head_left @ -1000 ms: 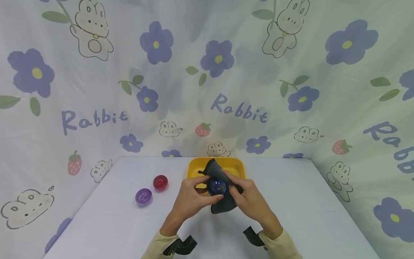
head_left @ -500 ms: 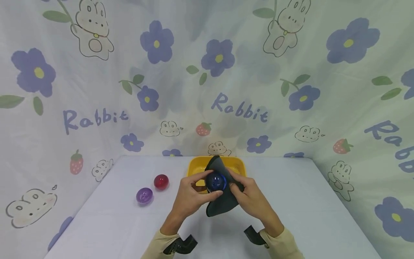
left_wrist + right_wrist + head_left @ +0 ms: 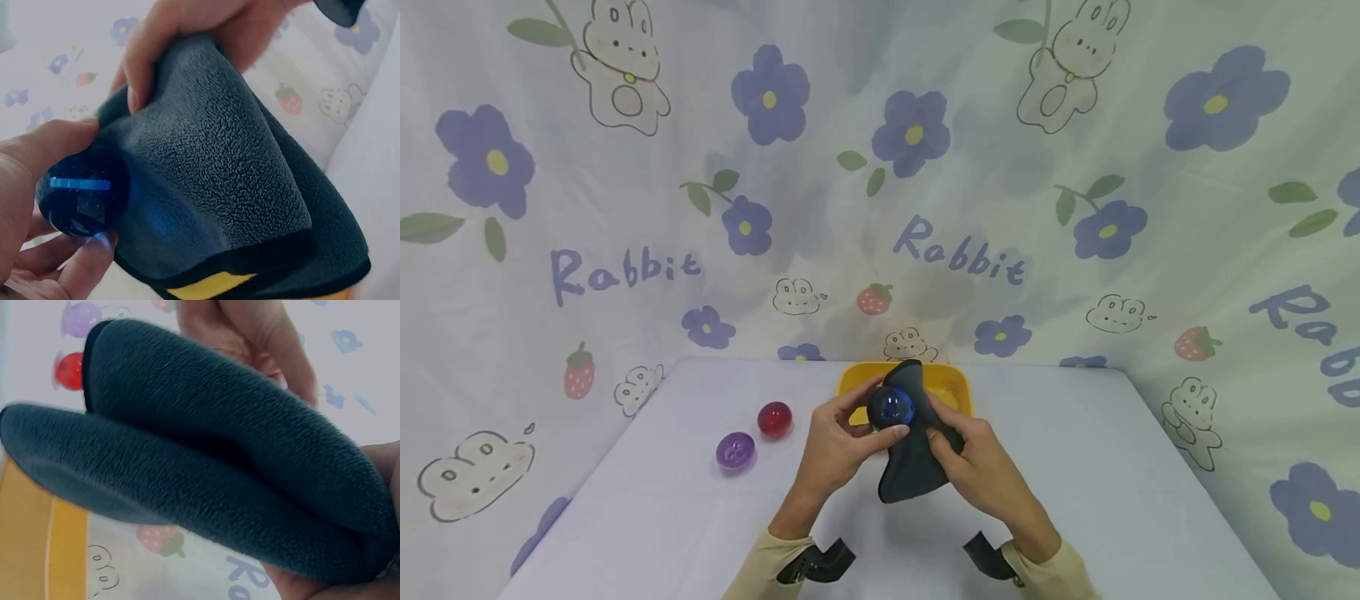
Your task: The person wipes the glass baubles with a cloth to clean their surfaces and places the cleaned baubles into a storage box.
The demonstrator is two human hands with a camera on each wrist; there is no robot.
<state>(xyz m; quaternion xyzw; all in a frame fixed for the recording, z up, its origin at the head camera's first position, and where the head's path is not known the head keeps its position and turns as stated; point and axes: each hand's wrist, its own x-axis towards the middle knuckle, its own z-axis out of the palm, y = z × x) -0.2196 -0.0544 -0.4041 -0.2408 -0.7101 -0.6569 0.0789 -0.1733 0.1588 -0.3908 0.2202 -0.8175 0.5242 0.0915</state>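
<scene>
My left hand [image 3: 838,437] grips a dark blue glass ball [image 3: 891,407] between thumb and fingers, in front of the yellow tray. In the left wrist view the blue ball [image 3: 84,190] is see-through and glossy, with a bright streak of light on it. A dark grey plush cloth [image 3: 917,454] with black edging is pinched by my right hand [image 3: 981,454] and lies against the ball's right side. Folded over, the cloth [image 3: 206,444] fills much of the right wrist view and covers part of both hands there.
On the white table [image 3: 647,517], a red ball [image 3: 775,420] and a purple ball [image 3: 735,452] sit to the left of my hands. A yellow tray [image 3: 958,392] stands behind the hands, partly hidden. A curtain with rabbits and flowers hangs behind the table.
The ball has shifted slightly up and left in my left hand. The cloth, earlier wrapped over the ball's upper side, now hangs more spread out beside it.
</scene>
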